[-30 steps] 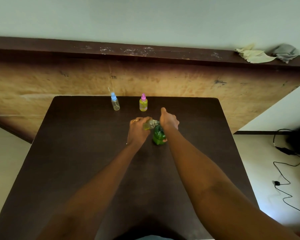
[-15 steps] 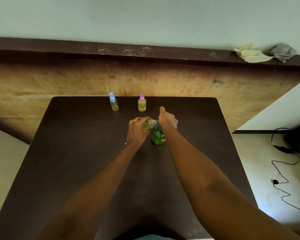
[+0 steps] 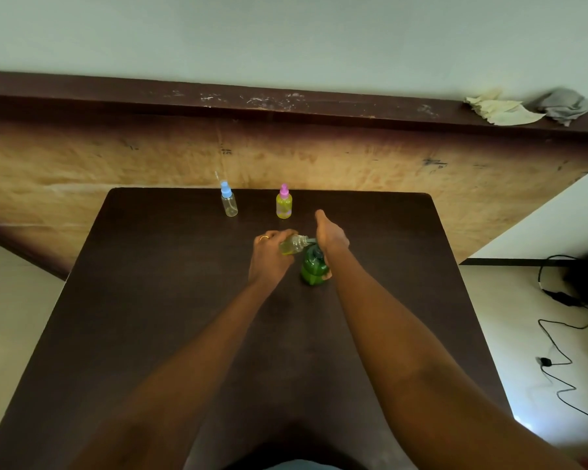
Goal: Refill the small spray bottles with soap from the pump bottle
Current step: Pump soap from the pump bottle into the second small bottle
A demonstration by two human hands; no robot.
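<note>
pump bottle (image 3: 312,269): green, upright mid-table (image 3: 150,300), nozzle at the small bottle's mouth
small bottle (image 3: 292,245): uncapped, tilted, some yellow liquid inside
left hand (image 3: 271,254): wrapped round the small bottle
right hand (image 3: 331,234): over the pump head, fingers curled round the pump bottle
far edge: blue-capped bottle (image 3: 229,204) and pink-capped bottle (image 3: 283,205), upright, apart

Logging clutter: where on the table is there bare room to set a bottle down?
Bare table left of the left hand and right of the right hand, out to both edges, plus the far right corner past the pink-capped bottle. Crowded centre: both hands, small bottle, pump bottle.
</note>
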